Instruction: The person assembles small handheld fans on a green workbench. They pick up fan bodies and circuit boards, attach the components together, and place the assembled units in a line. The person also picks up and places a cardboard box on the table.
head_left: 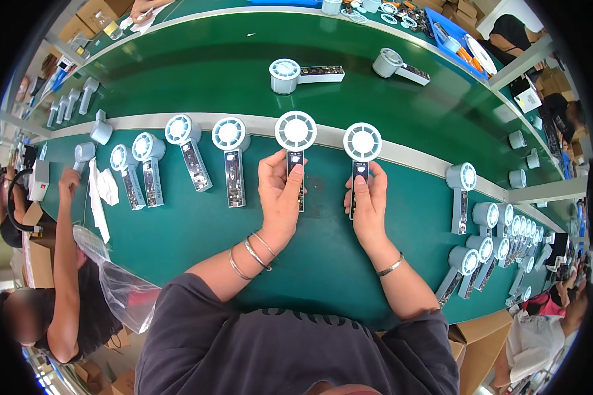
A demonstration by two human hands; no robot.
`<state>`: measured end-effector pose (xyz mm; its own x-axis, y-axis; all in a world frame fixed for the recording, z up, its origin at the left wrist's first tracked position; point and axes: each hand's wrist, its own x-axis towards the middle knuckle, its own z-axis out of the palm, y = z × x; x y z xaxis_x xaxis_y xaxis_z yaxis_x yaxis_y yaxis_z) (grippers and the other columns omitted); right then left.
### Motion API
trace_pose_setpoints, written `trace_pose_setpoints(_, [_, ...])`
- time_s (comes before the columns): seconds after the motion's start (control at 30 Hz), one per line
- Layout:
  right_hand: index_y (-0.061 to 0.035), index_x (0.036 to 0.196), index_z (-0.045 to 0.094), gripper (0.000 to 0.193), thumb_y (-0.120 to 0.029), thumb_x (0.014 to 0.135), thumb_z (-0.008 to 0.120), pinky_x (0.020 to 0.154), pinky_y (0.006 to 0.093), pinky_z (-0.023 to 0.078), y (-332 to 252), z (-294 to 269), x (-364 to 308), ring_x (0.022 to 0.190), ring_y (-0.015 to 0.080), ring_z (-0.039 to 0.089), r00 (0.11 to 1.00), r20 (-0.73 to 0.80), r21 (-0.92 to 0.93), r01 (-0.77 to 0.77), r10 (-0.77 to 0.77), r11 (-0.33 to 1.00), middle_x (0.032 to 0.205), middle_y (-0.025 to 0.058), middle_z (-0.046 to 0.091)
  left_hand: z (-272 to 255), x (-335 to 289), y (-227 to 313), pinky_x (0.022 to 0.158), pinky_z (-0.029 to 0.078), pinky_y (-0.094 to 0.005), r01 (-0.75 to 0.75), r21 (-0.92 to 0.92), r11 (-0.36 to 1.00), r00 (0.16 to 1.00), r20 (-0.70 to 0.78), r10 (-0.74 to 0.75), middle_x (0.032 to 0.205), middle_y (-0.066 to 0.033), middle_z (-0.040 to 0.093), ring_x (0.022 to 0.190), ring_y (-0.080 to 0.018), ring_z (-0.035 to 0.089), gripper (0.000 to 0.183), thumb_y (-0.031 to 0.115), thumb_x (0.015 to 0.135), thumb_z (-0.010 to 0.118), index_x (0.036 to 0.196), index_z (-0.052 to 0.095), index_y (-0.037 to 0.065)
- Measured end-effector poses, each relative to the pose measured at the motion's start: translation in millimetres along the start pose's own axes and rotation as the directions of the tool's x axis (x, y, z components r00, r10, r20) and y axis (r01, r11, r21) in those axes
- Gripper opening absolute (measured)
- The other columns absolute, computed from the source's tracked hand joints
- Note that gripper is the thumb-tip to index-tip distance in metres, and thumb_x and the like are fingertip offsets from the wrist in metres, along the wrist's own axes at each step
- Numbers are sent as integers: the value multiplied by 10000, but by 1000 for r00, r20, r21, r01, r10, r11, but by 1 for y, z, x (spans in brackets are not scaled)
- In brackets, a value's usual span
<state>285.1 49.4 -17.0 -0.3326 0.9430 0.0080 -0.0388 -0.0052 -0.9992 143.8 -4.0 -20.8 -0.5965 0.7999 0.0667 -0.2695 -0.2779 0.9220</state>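
Two pale blue handheld fans with round slotted heads and bare circuit boards along their handles are held upright, side by side. My left hand (281, 197) is closed round the handle of the left handheld fan (296, 131), its thumb pressed on the board. Likewise, my right hand (367, 201) grips the right handheld fan (362, 142), thumb on the board near a small lit spot. The two heads are apart. Just left of my left hand another handheld fan (230, 134) lies on the green table (316, 263).
Several more fans (148, 148) lie to the left, with white cloths (101, 191) beyond. A dense group of fans (486, 215) covers the right. Two fans (285, 76) rest on the raised green shelf (204, 66). A co-worker's arm (64, 257) reaches in at left.
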Motion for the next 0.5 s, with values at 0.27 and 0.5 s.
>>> trace_pose_setpoints(0.27, [-12, 1277, 299, 409, -242, 964, 427, 454, 194, 391, 2, -1, 0, 581, 75, 473, 1000, -7, 4, 1, -1, 1000, 864, 60, 501, 0, -1, 1, 620, 449, -200, 10, 17, 1000, 1000, 18, -11, 1051, -88, 582, 845, -65, 535, 299, 104, 921, 532, 1182, 398, 42])
trace_pose_setpoints(0.5, [-24, 1280, 302, 400, -256, 971, 407, 460, 200, 402, 0, -2, 0, 592, 81, 480, 1000, 7, -27, -6, 7, 1000, 864, 59, 508, 2, -1, -1, 607, 456, -210, -7, 14, 1000, 1000, -3, 7, 1044, -126, 589, 776, -74, 515, 307, 103, 915, 541, 1180, 392, 56])
